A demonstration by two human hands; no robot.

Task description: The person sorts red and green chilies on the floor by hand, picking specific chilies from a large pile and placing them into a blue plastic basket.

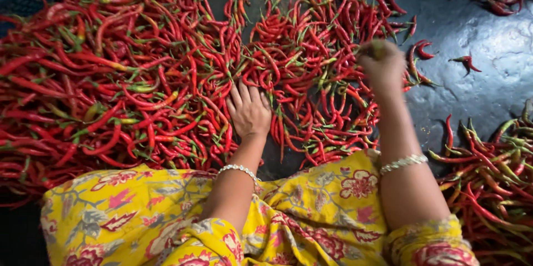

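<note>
Left hand (249, 112) is being pressed open, palm down, onto red chilli heap (122, 77); right hand (382, 65) is blurred, grip undeterminable.

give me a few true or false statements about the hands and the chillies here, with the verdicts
1. The left hand lies flat, fingers spread, on the big pile of red chillies. True.
2. The right hand rests in the lap on the yellow floral cloth. False: it is raised over the chillies and blurred.
3. Both wrists carry a bracelet, the left bracelet and the right bracelet. True.
4. The chillies lie in a white bowl. False: they lie loose on the dark wet floor.
5. A smaller pile with more green chillies lies at the right. True.
6. The right hand clearly shows a knife. False: no knife shows; its grip is too blurred to tell.
</note>
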